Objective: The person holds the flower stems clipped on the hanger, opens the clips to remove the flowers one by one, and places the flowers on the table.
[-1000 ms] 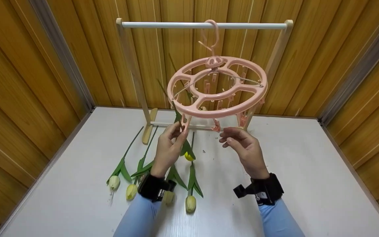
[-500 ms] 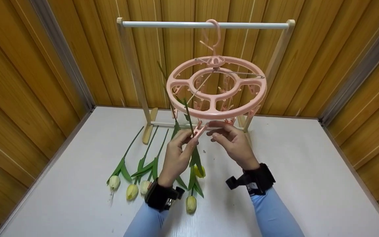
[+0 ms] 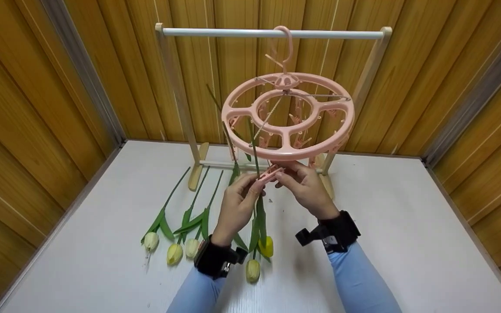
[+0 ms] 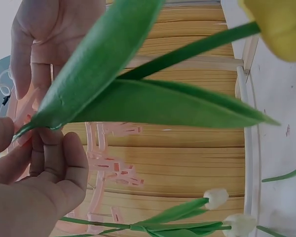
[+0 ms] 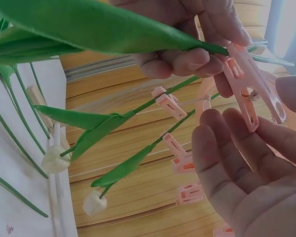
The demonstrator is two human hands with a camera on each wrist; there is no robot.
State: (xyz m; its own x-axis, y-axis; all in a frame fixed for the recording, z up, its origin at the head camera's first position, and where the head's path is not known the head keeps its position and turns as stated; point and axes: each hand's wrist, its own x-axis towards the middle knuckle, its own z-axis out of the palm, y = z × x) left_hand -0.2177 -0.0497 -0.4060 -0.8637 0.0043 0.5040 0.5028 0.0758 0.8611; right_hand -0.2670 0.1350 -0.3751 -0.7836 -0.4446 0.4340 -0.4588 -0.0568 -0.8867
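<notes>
In the head view my left hand [image 3: 235, 213] pinches the green stem of a yellow tulip [image 3: 266, 247], whose bloom hangs downward. Just right of it, my right hand [image 3: 305, 187] holds a pink clothespin [image 3: 270, 174] between thumb and fingers. The right wrist view shows the clothespin's [image 5: 244, 86] upper end against the stem beside the left fingertips; whether it grips the stem I cannot tell. Above both hands is the round pink clip hanger [image 3: 287, 154], hooked over a white rail [image 3: 224, 32]. Two white tulips [image 5: 56, 159] hang head-down behind, their stems rising among other clips.
Several loose tulips [image 3: 174, 253] lie on the white table [image 3: 407, 243], left of and below the hands. The rail's wooden stand [image 3: 181, 95] rises at the back, its foot [image 3: 197, 174] on the table. Wood-patterned walls [image 3: 28, 95] enclose three sides.
The hanger has turned, and my left hand has shifted right with the tulip and clothespin. My right hand has moved left and taken hold of the clothespin.
</notes>
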